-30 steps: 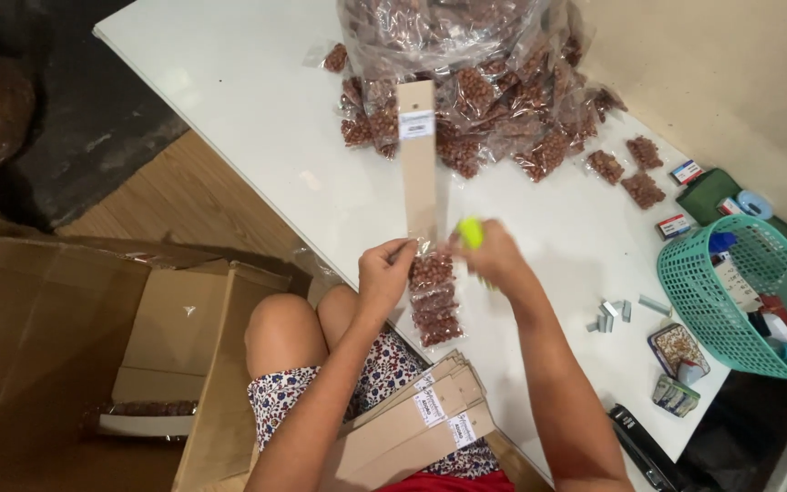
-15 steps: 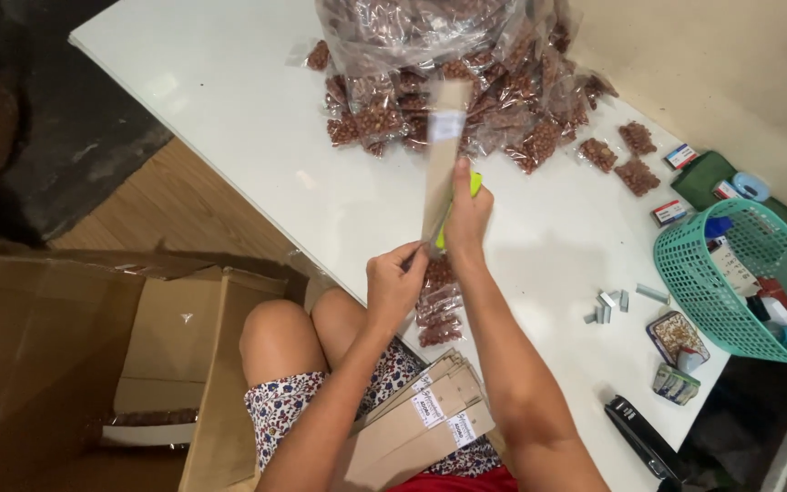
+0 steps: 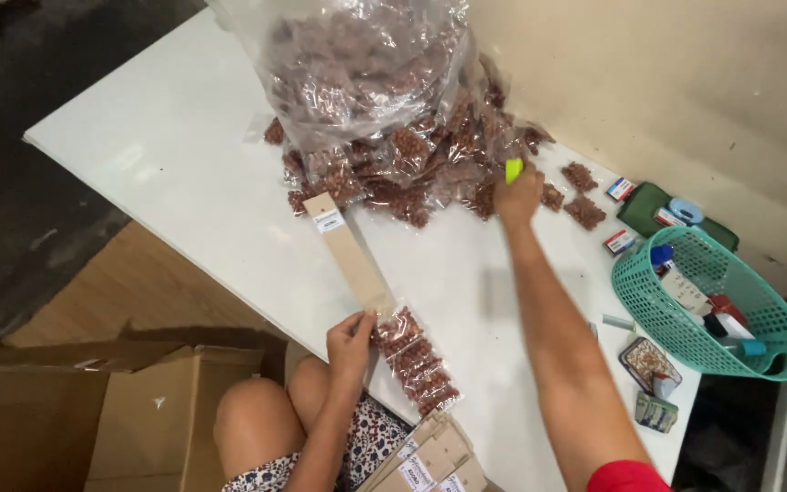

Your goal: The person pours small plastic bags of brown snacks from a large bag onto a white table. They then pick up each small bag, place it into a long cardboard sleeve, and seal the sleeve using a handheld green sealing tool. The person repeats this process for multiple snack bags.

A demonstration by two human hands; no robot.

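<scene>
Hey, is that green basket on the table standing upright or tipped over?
Upright. The green basket sits on the white table with its open rim facing up and small items resting inside it.

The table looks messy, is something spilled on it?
Sort of. Small brown packets lie tumbled loose around the big clear bag on the white table, a few strayed toward the green basket. Nothing looks torn or broken.

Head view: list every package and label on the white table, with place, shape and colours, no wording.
Large clear plastic bag: table's far side, bulging with brown packets.
Small clear brown-filled packets: heaped under it, near the right hand.
Long tan cardboard strip: table's near edge, white label at its far end, left hand on its near end.
Small red-and-white boxes: beside the green basket.
</scene>
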